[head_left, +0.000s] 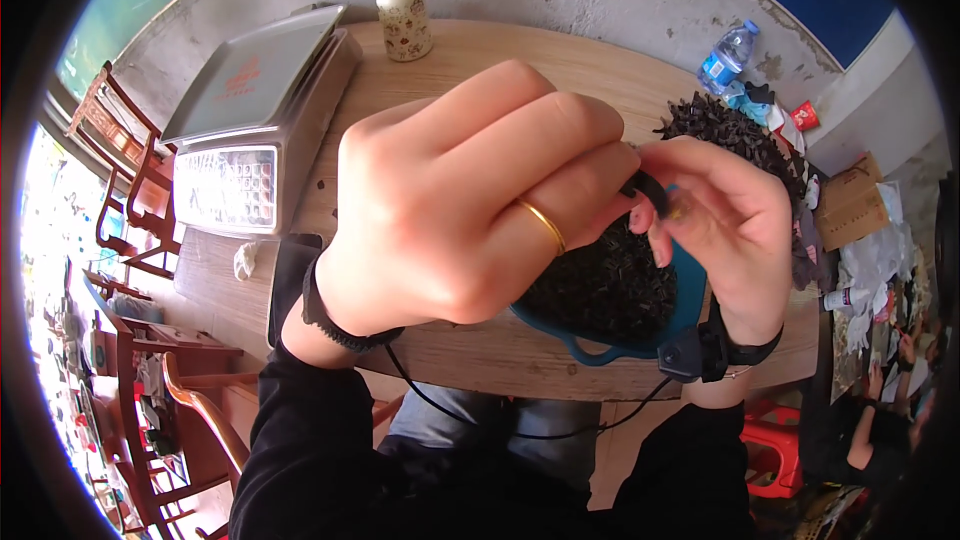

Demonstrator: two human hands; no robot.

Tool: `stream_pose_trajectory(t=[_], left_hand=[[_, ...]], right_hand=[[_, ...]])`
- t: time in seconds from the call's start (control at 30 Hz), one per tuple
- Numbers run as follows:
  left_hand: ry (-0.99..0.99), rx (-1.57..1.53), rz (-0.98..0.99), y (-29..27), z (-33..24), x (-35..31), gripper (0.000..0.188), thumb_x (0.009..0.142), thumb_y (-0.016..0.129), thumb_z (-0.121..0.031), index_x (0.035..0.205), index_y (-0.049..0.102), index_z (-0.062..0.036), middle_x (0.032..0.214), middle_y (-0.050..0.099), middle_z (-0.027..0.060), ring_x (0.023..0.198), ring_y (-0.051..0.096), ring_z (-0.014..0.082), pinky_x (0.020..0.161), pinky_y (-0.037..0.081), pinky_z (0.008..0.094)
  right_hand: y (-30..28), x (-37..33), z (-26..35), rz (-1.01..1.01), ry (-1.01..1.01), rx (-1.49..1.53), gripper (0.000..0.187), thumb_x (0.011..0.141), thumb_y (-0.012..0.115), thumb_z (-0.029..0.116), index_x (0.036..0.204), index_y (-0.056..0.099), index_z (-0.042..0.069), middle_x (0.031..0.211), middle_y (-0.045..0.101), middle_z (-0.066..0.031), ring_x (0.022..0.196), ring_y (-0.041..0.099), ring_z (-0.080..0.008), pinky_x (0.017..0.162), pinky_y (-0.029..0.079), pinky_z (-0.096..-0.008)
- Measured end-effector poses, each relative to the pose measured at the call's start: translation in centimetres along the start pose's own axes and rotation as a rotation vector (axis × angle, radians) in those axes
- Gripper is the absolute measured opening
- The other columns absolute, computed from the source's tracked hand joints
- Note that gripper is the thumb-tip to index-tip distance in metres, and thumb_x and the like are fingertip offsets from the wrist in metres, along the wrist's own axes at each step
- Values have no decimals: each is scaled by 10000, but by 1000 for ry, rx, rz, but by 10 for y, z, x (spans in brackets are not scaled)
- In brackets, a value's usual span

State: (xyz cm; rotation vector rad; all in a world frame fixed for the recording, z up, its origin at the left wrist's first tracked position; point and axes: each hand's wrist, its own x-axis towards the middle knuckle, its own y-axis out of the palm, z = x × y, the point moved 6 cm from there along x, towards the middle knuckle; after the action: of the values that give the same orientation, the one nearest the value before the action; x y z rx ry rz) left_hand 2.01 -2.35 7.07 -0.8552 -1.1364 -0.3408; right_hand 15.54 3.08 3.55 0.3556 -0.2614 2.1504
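My left hand [470,200] and my right hand [725,225] are raised close to the camera, fingertips meeting around a small black piece [650,190]. Both hands pinch it. A gold ring sits on a finger of the left hand. Below the hands a blue tray [600,345] holds a heap of small black pieces [600,290]. A second pile of black pieces [725,130] lies on the wooden table [500,60] behind the right hand. Black straps circle both wrists, with a thin cable hanging between them.
A weighing scale [255,120] with a steel platter stands at the left of the table. A jar with a red lid [402,10] stands at the back, a water bottle [728,55] at the far right. Wooden chairs [130,190] are on the left, a red stool [775,450] at lower right.
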Motion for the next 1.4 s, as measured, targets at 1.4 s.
stream_pose_trajectory(t=[1.4], left_hand=[[-686, -806, 50, 15, 21, -10, 124, 708, 656, 80, 819, 601, 78, 815, 612, 134, 699, 614, 159, 619, 516, 236]], right_hand=[[4, -7, 23, -176, -437, -377, 297, 742, 599, -80, 1028, 519, -83, 936, 579, -141, 740, 580, -144, 595, 485, -229]])
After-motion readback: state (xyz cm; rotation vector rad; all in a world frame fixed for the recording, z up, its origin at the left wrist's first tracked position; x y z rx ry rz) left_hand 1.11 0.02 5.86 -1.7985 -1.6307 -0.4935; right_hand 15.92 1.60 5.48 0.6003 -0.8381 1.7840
